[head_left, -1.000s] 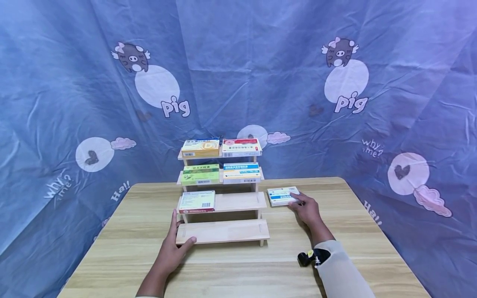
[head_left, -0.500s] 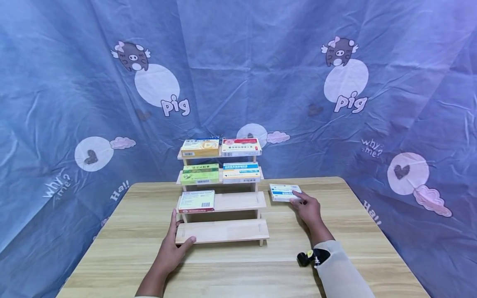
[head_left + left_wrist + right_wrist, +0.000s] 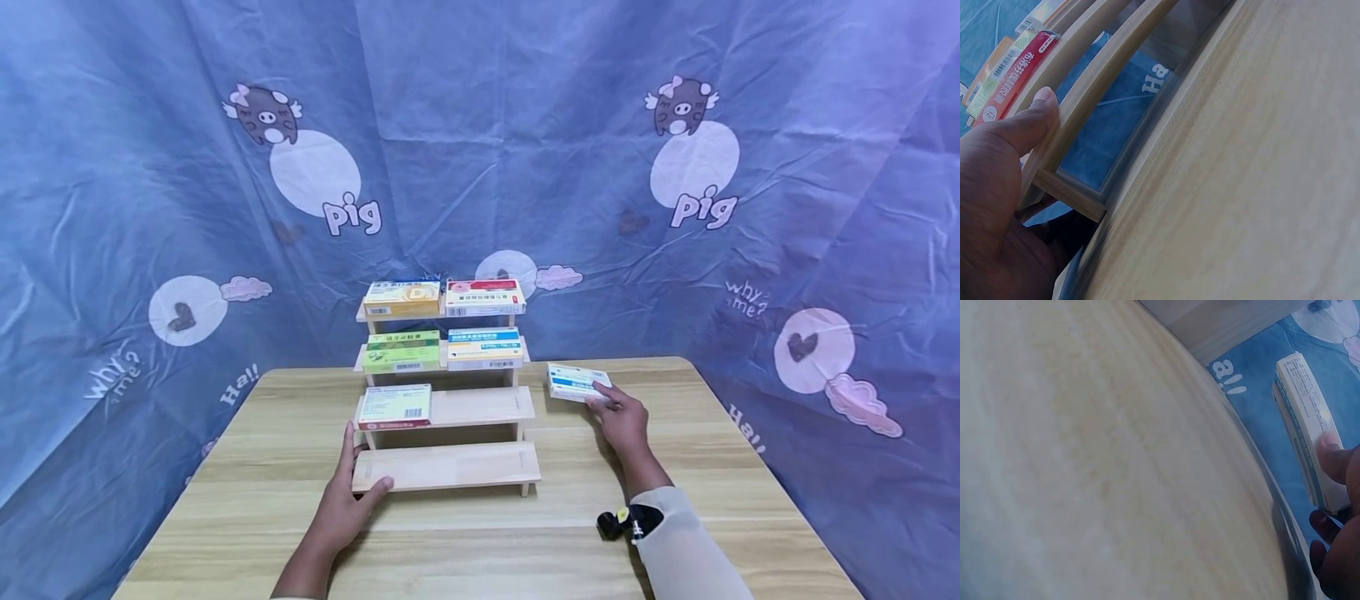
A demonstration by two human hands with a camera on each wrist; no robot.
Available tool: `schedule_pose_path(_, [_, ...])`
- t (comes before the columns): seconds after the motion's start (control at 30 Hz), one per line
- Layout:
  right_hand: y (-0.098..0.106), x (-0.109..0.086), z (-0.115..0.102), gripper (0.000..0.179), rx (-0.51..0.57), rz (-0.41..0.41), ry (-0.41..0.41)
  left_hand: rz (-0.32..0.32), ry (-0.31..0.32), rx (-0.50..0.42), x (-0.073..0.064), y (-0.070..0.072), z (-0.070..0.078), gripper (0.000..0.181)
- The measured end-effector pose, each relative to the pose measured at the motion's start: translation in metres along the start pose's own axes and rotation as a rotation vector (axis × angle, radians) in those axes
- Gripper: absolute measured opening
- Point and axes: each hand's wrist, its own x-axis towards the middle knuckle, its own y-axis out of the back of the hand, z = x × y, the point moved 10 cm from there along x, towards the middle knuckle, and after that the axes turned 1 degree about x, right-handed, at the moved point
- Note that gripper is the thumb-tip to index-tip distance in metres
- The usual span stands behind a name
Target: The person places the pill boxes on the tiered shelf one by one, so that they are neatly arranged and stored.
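A four-tier wooden display rack stands on the table. My left hand grips the left end of its lowest tier, thumb on top in the left wrist view. My right hand pinches a white and blue medicine box by its right end, to the right of the rack. In the right wrist view my thumb lies along the box's narrow side. On the third tier down, at the left, lies a white and red medicine box. Fingers under the box are partly hidden.
The second tier bears a green box and a blue and white box. On the top tier lie an orange box and a red and white box. A blue printed curtain hangs behind the wooden table.
My right hand has shifted the white and blue medicine box slightly away from me and to the right. My left hand keeps its place on the rack.
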Motion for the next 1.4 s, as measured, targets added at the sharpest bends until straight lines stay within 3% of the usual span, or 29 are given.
schedule_pose_path(0.33, [0.012, -0.004, -0.015, 0.039, 0.029, 0.08, 0.035, -0.005, 0.018, -0.008, 0.001, -0.001, -0.001, 0.119])
schedule_pose_path(0.6, [0.022, -0.007, -0.036, 0.036, 0.006, 0.162, 0.124, -0.006, 0.018, 0.0, 0.0, 0.001, -0.001, 0.119])
schedule_pose_path(0.83, [0.026, -0.01, -0.05, 0.035, -0.02, 0.178, 0.162, -0.006, 0.014, 0.003, 0.0, 0.002, 0.0, 0.119])
schedule_pose_path(1.1, [0.025, -0.012, -0.057, 0.036, -0.034, 0.144, 0.146, 0.002, 0.017, -0.01, -0.002, 0.003, -0.002, 0.118])
schedule_pose_path(1.4, [0.046, -0.023, -0.066, 0.036, -0.059, 0.172, 0.14, 0.003, -0.001, -0.002, 0.0, 0.0, 0.002, 0.119])
